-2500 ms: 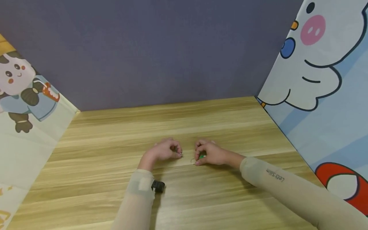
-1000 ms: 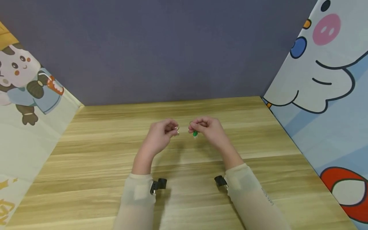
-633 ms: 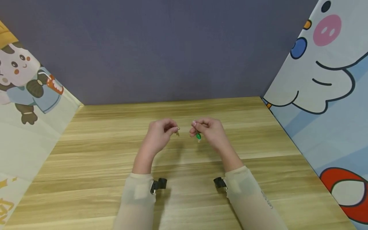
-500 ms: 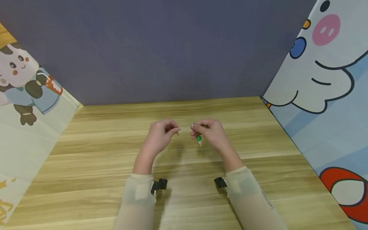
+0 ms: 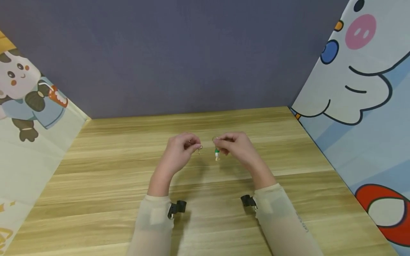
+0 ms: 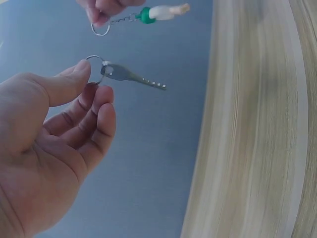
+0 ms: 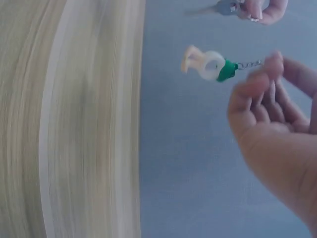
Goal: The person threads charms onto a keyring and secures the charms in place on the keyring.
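My left hand (image 5: 179, 149) pinches a small metal split ring between thumb and forefinger. On that ring hangs a silver key (image 6: 130, 76), clearest in the left wrist view. Thumb and forefinger of my right hand (image 5: 238, 145) pinch the ring of a keychain, and part of this ring (image 6: 100, 34) shows beyond the fingers in the left wrist view. A short chain (image 7: 249, 64) joins it to a charm (image 7: 213, 68) with a green top, a white body and pale, leg-like ends. Key and charm hang apart, facing each other with a small gap between the hands.
Beneath both hands lies the wood-grain table (image 5: 205, 220). A dark grey-blue panel (image 5: 189, 60) rises along its far edge. Printed cartoon panels stand on the left (image 5: 19, 167) and right (image 5: 371, 153). Black wrist-camera mounts (image 5: 177, 207) sit by the sleeve cuffs.
From low over the table, both hands have risen with the key and keychain. Lately they stay almost still; the charm has swung left a little and the right hand's ring now shows above its fingertips.
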The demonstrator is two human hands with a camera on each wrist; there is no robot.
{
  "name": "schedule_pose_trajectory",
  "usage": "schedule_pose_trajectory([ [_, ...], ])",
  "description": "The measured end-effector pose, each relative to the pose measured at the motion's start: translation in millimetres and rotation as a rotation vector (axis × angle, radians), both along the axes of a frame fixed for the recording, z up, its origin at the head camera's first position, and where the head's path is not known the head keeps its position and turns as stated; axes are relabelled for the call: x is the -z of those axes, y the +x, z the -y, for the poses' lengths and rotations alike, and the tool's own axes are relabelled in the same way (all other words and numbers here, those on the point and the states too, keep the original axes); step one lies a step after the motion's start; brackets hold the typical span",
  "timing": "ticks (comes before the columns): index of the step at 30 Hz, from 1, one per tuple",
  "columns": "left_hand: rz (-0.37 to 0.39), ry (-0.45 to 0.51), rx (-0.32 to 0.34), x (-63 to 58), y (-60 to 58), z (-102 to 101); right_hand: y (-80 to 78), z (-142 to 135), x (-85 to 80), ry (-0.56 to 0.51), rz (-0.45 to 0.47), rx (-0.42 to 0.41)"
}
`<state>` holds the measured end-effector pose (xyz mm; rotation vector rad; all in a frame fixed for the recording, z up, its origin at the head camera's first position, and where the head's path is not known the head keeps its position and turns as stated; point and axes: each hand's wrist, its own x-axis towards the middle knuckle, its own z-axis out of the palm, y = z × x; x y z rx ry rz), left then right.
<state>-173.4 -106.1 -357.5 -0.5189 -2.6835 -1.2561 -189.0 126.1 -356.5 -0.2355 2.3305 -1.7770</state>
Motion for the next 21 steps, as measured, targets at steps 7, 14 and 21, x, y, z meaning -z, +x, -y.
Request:
schedule_pose_trajectory([
  [7, -0.018, 0.020, -0.017, -2.3, 1.8, -1.1, 0.8, -1.9, -0.8, -0.023, -0.045, -0.090],
  [14, -0.056, 0.059, -0.011, -1.5, 1.7, -2.8, 1.3, -4.0, 2.4, -0.087, -0.080, -0.130],
  [21, -0.068, 0.068, -0.002, 0.8, 2.6, -3.8, 2.5, -5.8, 3.3, -0.097, -0.066, -0.169],
])
